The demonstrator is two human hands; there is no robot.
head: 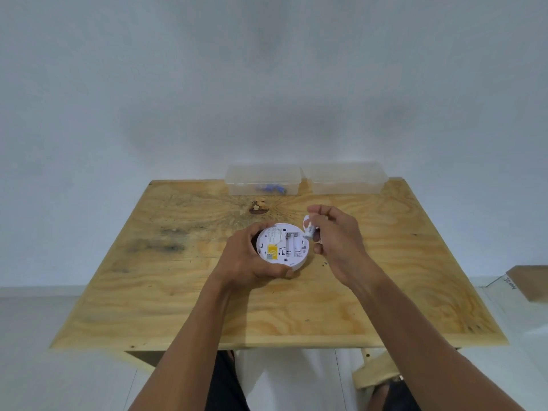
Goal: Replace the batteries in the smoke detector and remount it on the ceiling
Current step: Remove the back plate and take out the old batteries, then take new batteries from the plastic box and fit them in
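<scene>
The left hand (252, 259) grips the smoke detector (283, 244) while the right hand (332, 232) pinches a battery (310, 229) just beside its fingertips, which could slip or go in reversed.

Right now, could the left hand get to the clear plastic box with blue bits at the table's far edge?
Probably not: the left hand is gripping the round white smoke detector, though bare table lies before the box.

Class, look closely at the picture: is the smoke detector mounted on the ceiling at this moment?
No, the smoke detector is held back-side up in the left hand above the wooden table.
</scene>
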